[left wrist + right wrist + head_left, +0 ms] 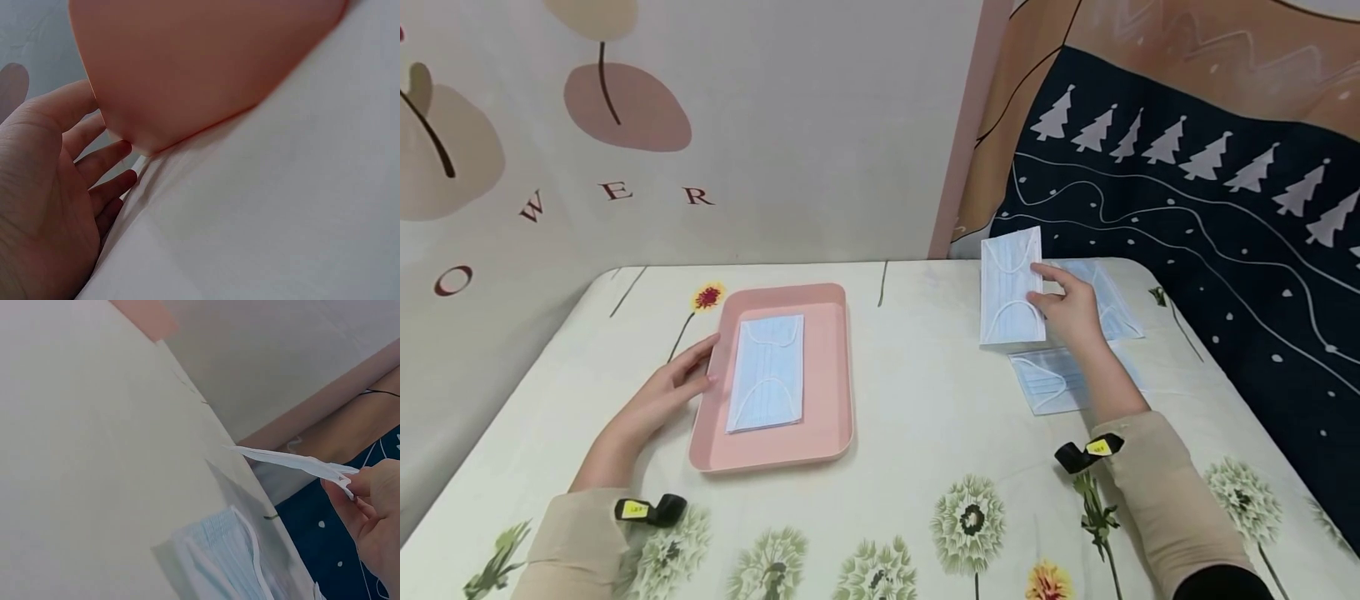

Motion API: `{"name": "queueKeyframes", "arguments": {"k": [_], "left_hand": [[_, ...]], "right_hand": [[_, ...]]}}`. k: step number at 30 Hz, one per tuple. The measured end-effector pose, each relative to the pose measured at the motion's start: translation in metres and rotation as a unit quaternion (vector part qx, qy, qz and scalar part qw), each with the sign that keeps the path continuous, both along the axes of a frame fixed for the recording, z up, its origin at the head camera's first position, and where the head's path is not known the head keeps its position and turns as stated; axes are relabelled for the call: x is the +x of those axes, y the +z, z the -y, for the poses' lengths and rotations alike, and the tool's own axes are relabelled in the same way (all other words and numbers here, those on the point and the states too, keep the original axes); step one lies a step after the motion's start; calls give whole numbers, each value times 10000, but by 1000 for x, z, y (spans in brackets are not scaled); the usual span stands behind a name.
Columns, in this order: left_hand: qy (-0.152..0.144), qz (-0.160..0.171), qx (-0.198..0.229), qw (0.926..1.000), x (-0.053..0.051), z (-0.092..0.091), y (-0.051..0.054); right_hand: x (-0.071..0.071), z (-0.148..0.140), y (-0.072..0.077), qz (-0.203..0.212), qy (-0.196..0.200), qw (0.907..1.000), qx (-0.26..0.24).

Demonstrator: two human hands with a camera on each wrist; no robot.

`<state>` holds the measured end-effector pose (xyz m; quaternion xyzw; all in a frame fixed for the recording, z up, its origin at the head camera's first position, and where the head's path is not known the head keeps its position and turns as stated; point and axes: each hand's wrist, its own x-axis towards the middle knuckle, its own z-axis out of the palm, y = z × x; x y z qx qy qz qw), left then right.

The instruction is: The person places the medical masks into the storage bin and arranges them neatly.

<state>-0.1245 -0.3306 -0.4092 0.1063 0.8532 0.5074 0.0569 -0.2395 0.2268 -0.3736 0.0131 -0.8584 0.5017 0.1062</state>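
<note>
My right hand (1067, 312) pinches a pale blue face mask (1011, 287) by its right edge, holding it raised above the table. In the right wrist view that mask (294, 461) shows nearly edge-on between thumb and fingers. Below and behind the hand lie more blue masks (1048, 379), partly hidden by the hand and forearm. My left hand (666, 392) rests against the left side of a pink tray (827, 375), its fingers extended and touching the tray wall. Inside the tray a blue mask (766, 372) lies flat with its ear loops on top; whether others are under it I cannot tell.
A white cloth with printed flowers covers the table (910, 408). Behind it stands a pale wall hanging (820, 125) with printed letters, and on the right a dark fabric (1187, 225) with white trees. Both wrists carry small black cameras (1090, 452).
</note>
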Motion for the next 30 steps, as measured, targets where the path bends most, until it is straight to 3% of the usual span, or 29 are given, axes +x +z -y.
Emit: {"name": "queueKeyframes", "arguments": {"k": [13,20,30], "left_hand": [[24,30,-45,10000,1,0,0],[-30,16,37,10000,1,-1,0],[-52,-63,-56,10000,0,2,-3]], "right_hand": [[17,19,15,-3,-9,9981,-624],[25,33,19,-235,220,9953,-918],[34,58,22,-175,553,9901,-1277]]}}
